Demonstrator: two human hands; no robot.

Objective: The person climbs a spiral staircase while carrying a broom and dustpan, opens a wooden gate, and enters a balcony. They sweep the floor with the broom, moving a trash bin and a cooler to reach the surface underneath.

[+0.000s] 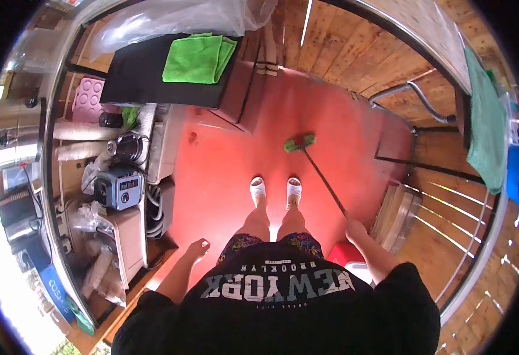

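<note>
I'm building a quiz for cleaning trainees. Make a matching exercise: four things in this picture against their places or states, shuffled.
Things:
1 mop head
2 folded green cloth
3 teal towel
4 right hand

Places or states:
A hanging at the far right
B shut around the mop handle
C on the red floor, ahead of the slippers
D lying on a black surface

Pairs: 1-C, 2-D, 3-A, 4-B

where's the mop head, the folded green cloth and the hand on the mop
mop head (pixel 300 142), head view, middle of its green pad
green cloth (pixel 199 58), head view, centre of the folded top
right hand (pixel 354 226), head view, fist closed on the mop handle (pixel 324 180)
</note>
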